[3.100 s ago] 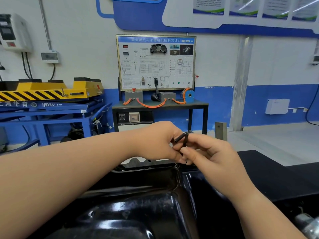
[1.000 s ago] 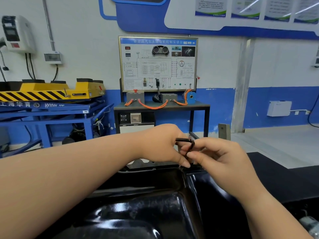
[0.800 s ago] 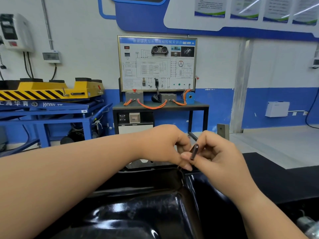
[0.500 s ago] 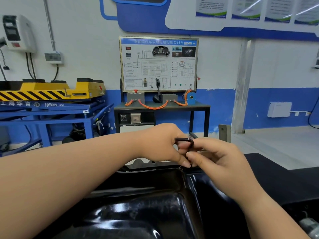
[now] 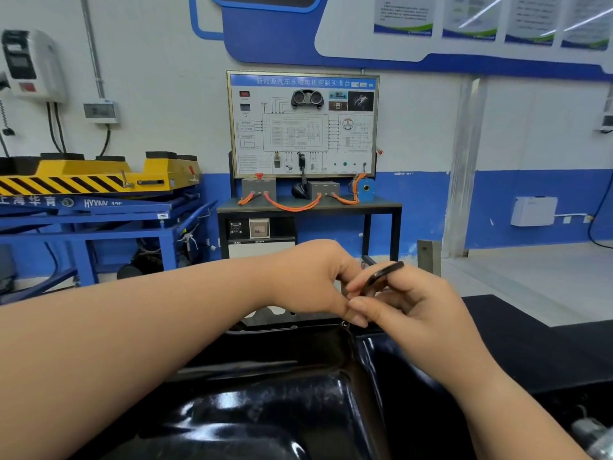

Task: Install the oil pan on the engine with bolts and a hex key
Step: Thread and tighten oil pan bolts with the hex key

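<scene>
Hands together, left hand [image 5: 308,280] and right hand [image 5: 418,313] pinching hex key [image 5: 381,274], above oil pan [image 5: 265,410]

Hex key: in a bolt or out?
Cannot tell: fingers hide the lower end of the hex key above the oil pan; only its top shows.

Hands, two: left hand [image 5: 308,280] and right hand [image 5: 414,313]. Hex key [image 5: 381,273], one; oil pan [image 5: 282,410], one. Background stock: one board [image 5: 302,124], one bench [image 5: 308,207], two grey boxes [image 5: 258,187], one lift [image 5: 93,180], one white wall box [image 5: 534,210], four posters [image 5: 403,14].
</scene>
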A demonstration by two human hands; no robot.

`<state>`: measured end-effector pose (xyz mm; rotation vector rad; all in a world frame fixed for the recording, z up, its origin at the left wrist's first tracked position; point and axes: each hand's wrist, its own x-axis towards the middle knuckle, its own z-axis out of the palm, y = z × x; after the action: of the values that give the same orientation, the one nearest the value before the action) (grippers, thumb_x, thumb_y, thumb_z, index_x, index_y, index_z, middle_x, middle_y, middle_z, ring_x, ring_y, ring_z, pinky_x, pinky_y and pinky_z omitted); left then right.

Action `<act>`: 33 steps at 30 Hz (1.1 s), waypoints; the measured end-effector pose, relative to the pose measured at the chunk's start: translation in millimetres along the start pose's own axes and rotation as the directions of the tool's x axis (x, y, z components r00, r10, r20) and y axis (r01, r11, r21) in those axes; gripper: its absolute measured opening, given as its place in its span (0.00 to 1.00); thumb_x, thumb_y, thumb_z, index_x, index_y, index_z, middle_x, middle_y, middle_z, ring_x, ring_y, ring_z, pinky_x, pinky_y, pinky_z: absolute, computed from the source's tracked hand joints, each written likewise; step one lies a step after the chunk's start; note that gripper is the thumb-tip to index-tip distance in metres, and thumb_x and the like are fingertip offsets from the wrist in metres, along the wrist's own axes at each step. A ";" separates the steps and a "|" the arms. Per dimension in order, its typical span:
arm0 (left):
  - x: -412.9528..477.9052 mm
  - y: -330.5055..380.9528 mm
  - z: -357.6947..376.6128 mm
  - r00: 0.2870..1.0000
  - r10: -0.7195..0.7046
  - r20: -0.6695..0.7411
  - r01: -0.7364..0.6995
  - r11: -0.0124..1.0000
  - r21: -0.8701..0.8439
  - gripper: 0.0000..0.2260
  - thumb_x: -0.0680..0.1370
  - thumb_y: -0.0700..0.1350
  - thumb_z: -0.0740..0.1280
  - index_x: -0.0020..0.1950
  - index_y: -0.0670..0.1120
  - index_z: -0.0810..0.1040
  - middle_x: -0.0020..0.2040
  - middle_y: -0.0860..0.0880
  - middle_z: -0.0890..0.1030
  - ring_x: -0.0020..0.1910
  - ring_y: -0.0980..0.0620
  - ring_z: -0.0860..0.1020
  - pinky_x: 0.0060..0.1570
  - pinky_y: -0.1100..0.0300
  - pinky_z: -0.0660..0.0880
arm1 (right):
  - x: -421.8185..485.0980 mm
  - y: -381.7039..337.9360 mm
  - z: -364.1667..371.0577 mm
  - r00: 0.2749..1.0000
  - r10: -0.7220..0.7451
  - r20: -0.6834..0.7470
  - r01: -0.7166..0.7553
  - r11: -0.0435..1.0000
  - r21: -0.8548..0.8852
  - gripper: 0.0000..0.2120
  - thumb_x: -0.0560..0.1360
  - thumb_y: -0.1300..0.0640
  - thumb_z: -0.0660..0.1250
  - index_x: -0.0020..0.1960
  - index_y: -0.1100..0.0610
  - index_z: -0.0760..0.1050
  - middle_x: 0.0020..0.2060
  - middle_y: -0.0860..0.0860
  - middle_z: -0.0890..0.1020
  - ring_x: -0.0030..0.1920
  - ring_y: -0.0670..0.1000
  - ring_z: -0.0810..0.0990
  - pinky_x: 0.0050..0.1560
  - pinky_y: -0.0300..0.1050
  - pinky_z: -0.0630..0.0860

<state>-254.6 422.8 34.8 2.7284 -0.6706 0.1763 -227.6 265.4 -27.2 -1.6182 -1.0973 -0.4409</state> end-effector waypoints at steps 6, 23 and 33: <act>-1.4 1.8 -1.7 1.000 0.013 0.027 -0.013 1.000 0.006 0.05 0.72 0.43 0.72 0.40 0.42 0.80 0.21 0.65 0.71 0.24 0.68 0.70 0.29 0.76 0.63 | 0.6 0.3 3.2 0.995 -0.059 -0.077 0.048 0.989 -0.141 0.08 0.68 0.61 0.75 0.35 0.53 0.77 0.36 0.45 0.81 0.38 0.48 0.80 0.38 0.45 0.77; -1.2 -1.1 -1.1 0.999 -0.013 0.031 0.014 1.000 -0.015 0.07 0.71 0.47 0.73 0.38 0.45 0.80 0.29 0.53 0.78 0.25 0.61 0.70 0.28 0.73 0.66 | 0.4 0.4 3.6 0.993 -0.048 -0.105 0.046 0.999 -0.024 0.08 0.67 0.55 0.70 0.36 0.41 0.76 0.38 0.45 0.83 0.41 0.49 0.83 0.43 0.55 0.80; -0.3 -3.7 -2.0 0.999 -0.043 -0.020 0.043 0.999 -0.034 0.14 0.69 0.45 0.75 0.33 0.41 0.73 0.25 0.55 0.68 0.25 0.59 0.66 0.29 0.68 0.63 | 0.5 0.8 2.5 1.000 -0.029 0.008 0.029 0.998 0.047 0.13 0.69 0.57 0.68 0.47 0.40 0.80 0.42 0.48 0.84 0.45 0.51 0.82 0.48 0.51 0.79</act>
<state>-253.3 426.7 35.5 2.7025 -0.6030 0.1815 -227.3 267.9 -28.2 -1.5663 -1.1306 -0.4250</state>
